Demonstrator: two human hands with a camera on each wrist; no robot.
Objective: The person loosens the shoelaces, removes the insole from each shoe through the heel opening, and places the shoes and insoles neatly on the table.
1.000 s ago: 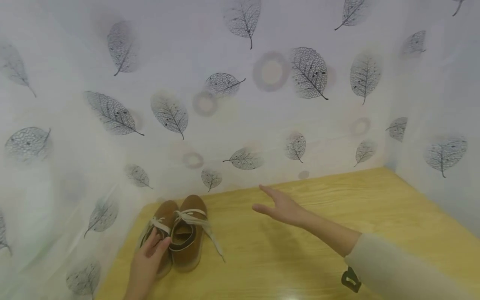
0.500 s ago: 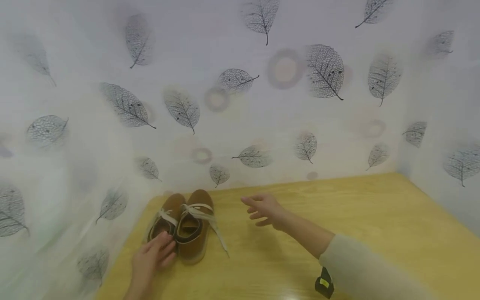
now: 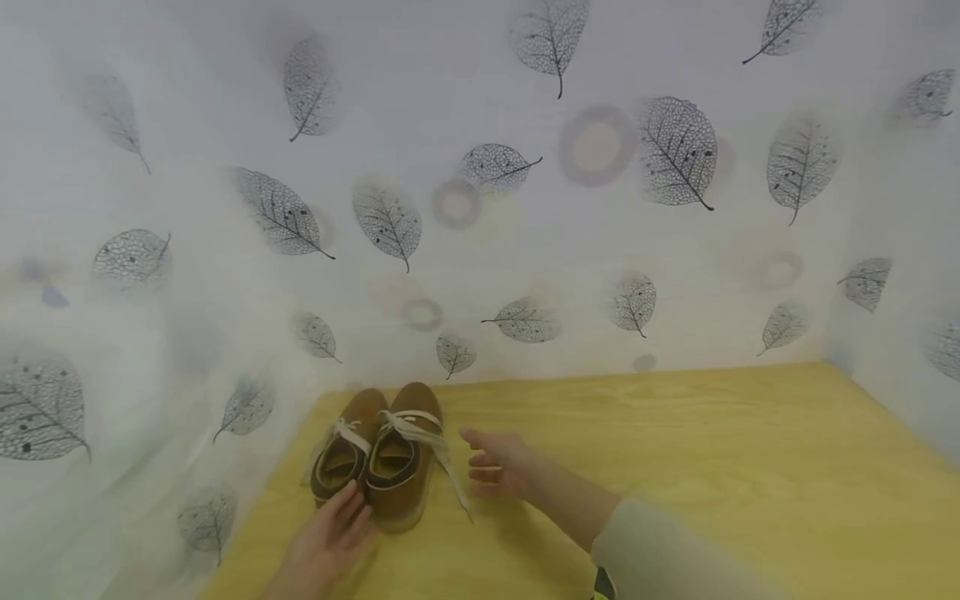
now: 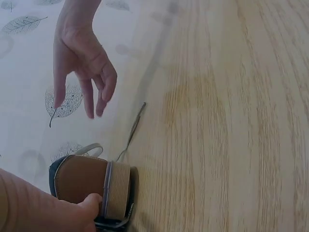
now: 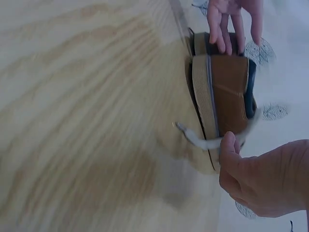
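Head view: your right hand (image 3: 498, 467) has swung in over the wood-grain surface (image 3: 675, 483) and now hangs just beside the trailing lace (image 3: 453, 479) of the right shoe (image 3: 408, 483), fingers loosely bent. Your left hand (image 3: 330, 537) has drawn back from the collar of the left shoe (image 3: 351, 435) to its heel, fingers relaxed; you cannot tell whether they touch. Both brown shoes stand side by side near the surface's far left corner, toes to the far edge, so your hands likely now frame the pair, with neither shoe taken up. Near your right sleeve (image 3: 660, 550), a dark strap (image 3: 602, 586) shows yellow, too cut off to read. Left wrist view: your left thumb overlaps what looks like the right shoe's heel, contact unclear; beyond it your right hand hangs with fingers apart. No lettering shows on the heel. Right wrist view: the lace passes at your right fingertips, touching or not you cannot say; your left fingers are spread wide. Again, no brand or label is legible.
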